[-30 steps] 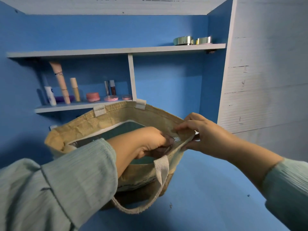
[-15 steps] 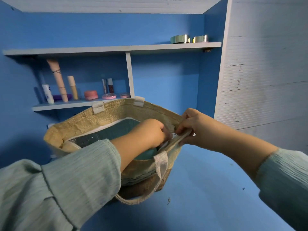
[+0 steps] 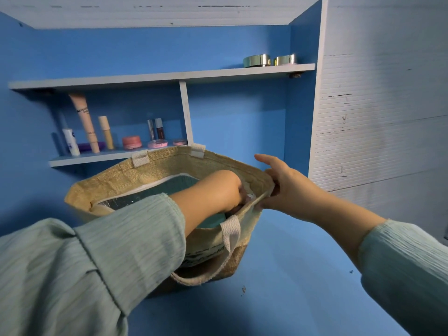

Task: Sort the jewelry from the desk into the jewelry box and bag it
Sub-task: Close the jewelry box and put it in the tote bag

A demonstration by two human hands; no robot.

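Note:
A tan woven tote bag [image 3: 155, 169] with white strap handles stands open on the blue desk [image 3: 291, 275]. A teal jewelry box [image 3: 178, 186] lies inside it, largely covered by my forearm. My left hand [image 3: 218, 190] reaches into the bag's right end with its fingers curled down over the end of the box; the fingertips are hidden. My right hand [image 3: 291, 187] pinches the bag's right rim between thumb and fingers, the index finger raised. No loose jewelry shows.
Cosmetic tubes [image 3: 84, 122] and pink jars [image 3: 131, 142] stand on the lower shelf behind the bag. Two gold tins [image 3: 257, 60] sit on the upper shelf. A white panel [image 3: 378, 117] closes the right side. Bare blue desk lies right of the bag.
My left hand has pushed further down into the bag's right end. My right hand keeps hold of the rim and has lifted its index finger.

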